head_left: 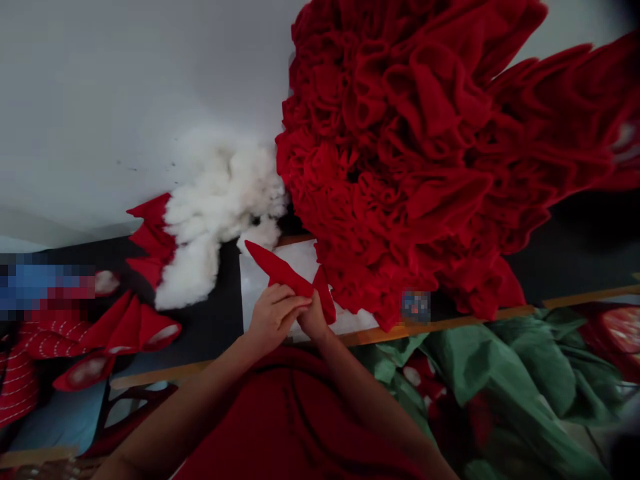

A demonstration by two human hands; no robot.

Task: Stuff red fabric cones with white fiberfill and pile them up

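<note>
- A narrow, pointed red felt piece [280, 270] sits between the hands, above a flat white sheet [265, 283]. Its tip aims up and to the left, and a shorter red flap [325, 300] hangs down beside the right hand.
- The left hand [274, 320] grasps the piece from below, its curled fingers [290, 300] wrapped against the felt.
- The right hand [314, 319] pinches the felt too, its fingertips hidden behind the left hand's fingers and the cloth.
- One huge heap of ruffled red felt [400, 147] fills the upper right, its edge just beside the flap and partly covering the white sheet.
- One mound of fluffy white fibre fill [220, 207] lies against that heap, with three red felt points [150, 240] along its left side.
- About four red felt cones [125, 327], with white showing at their open ends, lie at the left; their exact count is hard to make out because they overlap.
- Below them lies red fabric with white stitched stripes [20, 373], cut off by the frame.
- Crumpled green-and-red cloth [500, 380] lies at the lower right, beyond a wooden strip [400, 333].
- A dark red garment [280, 427] fills the bottom centre.
- Two pixelated patches, one blue [30, 287] and one small [416, 307], cannot be made out.
</note>
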